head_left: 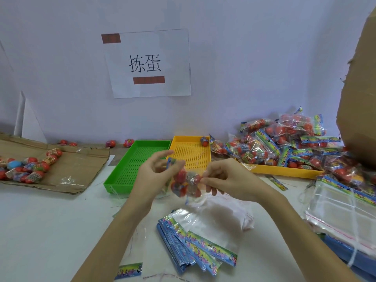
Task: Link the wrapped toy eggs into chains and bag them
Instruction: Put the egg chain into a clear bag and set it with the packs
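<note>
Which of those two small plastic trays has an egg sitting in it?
The yellow tray: one wrapped egg lies in its far right corner. The green tray beside it holds none.

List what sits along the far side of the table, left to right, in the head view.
Flattened brown cardboard sheet with loose wrapped eggs → green perforated plastic tray → yellow perforated plastic tray → heap of filled clear bags of red eggs.

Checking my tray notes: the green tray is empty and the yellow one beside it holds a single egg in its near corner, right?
Not quite. The head view shows the egg in the far corner of the yellow tray; the green tray is empty.
</note>
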`<state>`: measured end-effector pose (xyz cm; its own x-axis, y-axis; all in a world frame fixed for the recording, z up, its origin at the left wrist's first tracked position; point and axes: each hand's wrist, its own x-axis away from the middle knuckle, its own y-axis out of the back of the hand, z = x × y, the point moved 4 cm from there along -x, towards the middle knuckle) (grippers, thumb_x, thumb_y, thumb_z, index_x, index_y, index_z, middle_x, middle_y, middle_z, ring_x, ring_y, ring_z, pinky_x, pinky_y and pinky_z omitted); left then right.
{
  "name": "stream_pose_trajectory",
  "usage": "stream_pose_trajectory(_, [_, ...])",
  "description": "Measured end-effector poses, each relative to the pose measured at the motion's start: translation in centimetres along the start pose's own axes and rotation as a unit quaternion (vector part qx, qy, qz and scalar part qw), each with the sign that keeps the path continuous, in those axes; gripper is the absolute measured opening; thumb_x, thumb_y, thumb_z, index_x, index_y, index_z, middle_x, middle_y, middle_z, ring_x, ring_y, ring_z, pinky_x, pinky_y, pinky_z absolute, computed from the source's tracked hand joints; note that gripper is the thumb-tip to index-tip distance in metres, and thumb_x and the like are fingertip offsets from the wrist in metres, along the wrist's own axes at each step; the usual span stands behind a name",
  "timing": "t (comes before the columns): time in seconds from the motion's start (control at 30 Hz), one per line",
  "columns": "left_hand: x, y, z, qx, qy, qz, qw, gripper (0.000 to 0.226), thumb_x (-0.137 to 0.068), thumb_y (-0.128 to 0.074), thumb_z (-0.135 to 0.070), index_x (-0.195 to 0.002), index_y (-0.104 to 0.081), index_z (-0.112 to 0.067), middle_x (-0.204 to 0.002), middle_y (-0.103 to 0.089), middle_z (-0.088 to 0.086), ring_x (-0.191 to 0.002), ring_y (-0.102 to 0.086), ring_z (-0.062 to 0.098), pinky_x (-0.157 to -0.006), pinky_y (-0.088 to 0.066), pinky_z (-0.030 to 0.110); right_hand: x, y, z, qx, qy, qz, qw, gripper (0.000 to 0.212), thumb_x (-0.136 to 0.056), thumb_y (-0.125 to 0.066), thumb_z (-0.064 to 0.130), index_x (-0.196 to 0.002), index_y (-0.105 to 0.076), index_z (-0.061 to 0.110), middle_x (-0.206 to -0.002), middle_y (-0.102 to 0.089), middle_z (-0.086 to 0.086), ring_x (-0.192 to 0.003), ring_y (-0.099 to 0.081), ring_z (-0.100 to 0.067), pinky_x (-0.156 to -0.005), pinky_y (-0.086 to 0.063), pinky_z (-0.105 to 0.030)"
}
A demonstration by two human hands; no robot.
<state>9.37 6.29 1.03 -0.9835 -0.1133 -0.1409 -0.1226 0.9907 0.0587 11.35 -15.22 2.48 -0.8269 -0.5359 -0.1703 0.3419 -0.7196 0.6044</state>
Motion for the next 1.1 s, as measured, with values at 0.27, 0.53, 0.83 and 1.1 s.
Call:
stream_pose_trajectory(0.27, [0.2,-0.4,0.6,0.024,-0.009,0.005,1.000,0.027,-0.068,-0.087,-0.039,-0.085,-0.083,-0.018,-0.084,-0.078,0.009,-0.080,-0.073,0.018,-0.080,-0.062,0.037,0.2,1.0,-0.7,0.058,-0.025,-0.009,0.998,0.035,-0.090,-0.064,0.058,-0.102,-0.071,0.025,-0.086,-0.074,0.009,-0.078,-0.071,-0.009,-0.066,-0.057,-0.024])
stream_pose_trajectory(0.53, [0.1,-0.8,0.5,0.125,-0.007,-0.004,0.992,0.040,-0.073,-0.087,-0.023,-0.112,-0.080,-0.020,-0.080,-0.066,0.010,-0.085,-0.071,0.026,-0.093,-0.060,0.051,-0.1,1.2,-0.2,0.045,0.020,-0.079,0.996,0.016,-0.095,-0.071,0.035,-0.085,-0.077,0.023,-0.078,-0.073,0.011,-0.075,-0.068,-0.005,-0.069,-0.055,-0.019])
stream_pose_trajectory(0.83, [0.4,-1.6,0.9,0.168,-0.019,-0.014,0.985,0.040,-0.068,-0.088,-0.031,-0.107,-0.081,-0.020,-0.075,-0.062,0.005,-0.079,-0.068,0.017,-0.093,-0.057,0.041,0.4,1.5,-0.6,-0.060,-0.025,-0.064,0.996,0.014,-0.093,-0.075,0.035,-0.104,-0.078,0.026,-0.093,-0.075,0.010,-0.086,-0.069,-0.002,-0.076,-0.053,-0.016])
stream_pose_trajectory(1.1, [0.3,-1.6,0.6,0.152,-0.032,0.001,0.988,0.037,-0.068,-0.090,-0.034,-0.101,-0.081,-0.019,-0.080,-0.071,0.005,-0.082,-0.072,0.019,-0.088,-0.058,0.042,0.1,1.0,0.4,-0.066,0.017,-0.114,0.991,0.008,-0.094,-0.073,0.023,-0.087,-0.074,0.019,-0.079,-0.073,0.007,-0.075,-0.067,-0.007,-0.072,-0.056,-0.020])
